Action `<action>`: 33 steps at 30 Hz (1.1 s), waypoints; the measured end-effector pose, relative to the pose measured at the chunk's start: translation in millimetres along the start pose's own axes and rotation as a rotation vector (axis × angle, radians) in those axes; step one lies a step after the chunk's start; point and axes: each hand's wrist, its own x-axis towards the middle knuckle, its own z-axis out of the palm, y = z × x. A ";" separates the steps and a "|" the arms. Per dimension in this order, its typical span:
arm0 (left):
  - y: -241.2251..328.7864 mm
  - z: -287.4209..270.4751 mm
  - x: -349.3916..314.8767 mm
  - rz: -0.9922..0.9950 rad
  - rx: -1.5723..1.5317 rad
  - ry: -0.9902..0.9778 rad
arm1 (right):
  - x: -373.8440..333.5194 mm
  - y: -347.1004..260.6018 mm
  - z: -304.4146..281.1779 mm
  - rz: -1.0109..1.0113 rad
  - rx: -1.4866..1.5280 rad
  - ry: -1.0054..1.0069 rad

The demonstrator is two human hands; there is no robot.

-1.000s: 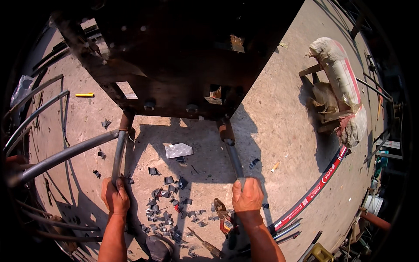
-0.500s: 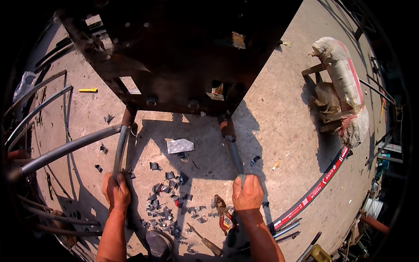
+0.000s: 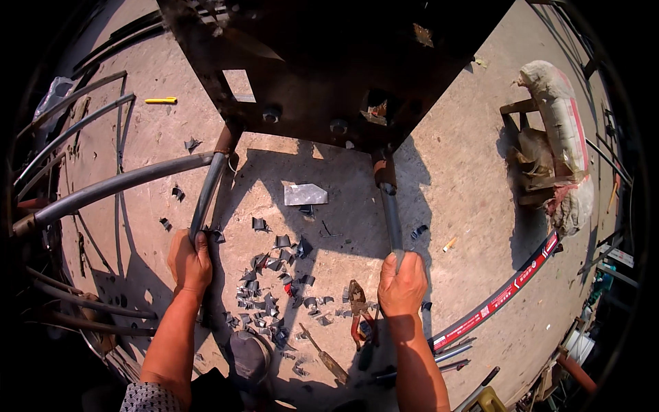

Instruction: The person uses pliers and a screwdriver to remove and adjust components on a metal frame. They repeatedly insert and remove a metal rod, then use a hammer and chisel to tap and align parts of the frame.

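My left hand is wrapped round a grey metal pipe handle that meets the rusty left corner of a large dark metal plate. My right hand grips a second grey pipe handle, which joins the plate's right corner through a rusty sleeve. The plate has square cut-outs and bolts and rises away from me. From near the left handle's top, a long curved steel pipe runs off to the left.
Dark scraps litter the ground between my arms, near my shoe. Red-handled pliers and a wooden-handled pointed tool lie there too. Right are a padded low stool and a red curved strip; left, a yellow marker.
My view has shifted, so the plate, handles and ground items now sit higher and farther right in the picture. Both hands keep their grip on the handles.
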 end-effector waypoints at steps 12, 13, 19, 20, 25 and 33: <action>-4.6 -0.5 -0.1 0.018 0.020 0.002 | -0.5 3.3 1.3 -0.042 0.000 0.028; -4.6 -0.4 -0.7 0.007 0.018 -0.008 | -0.5 3.8 1.7 -0.043 0.004 0.028; -3.6 -0.6 -1.1 -0.014 0.066 -0.015 | -2.4 4.4 0.6 -0.037 0.035 0.013; -3.5 -1.2 -0.7 -0.019 0.073 -0.024 | -2.5 4.5 0.6 -0.045 0.038 0.021; 2.3 -6.6 0.3 -0.050 0.072 -0.056 | -1.1 3.4 0.0 -0.058 0.081 0.037; 23.1 -25.2 7.7 -0.180 0.139 -0.232 | -0.9 5.8 2.0 -0.067 0.081 0.043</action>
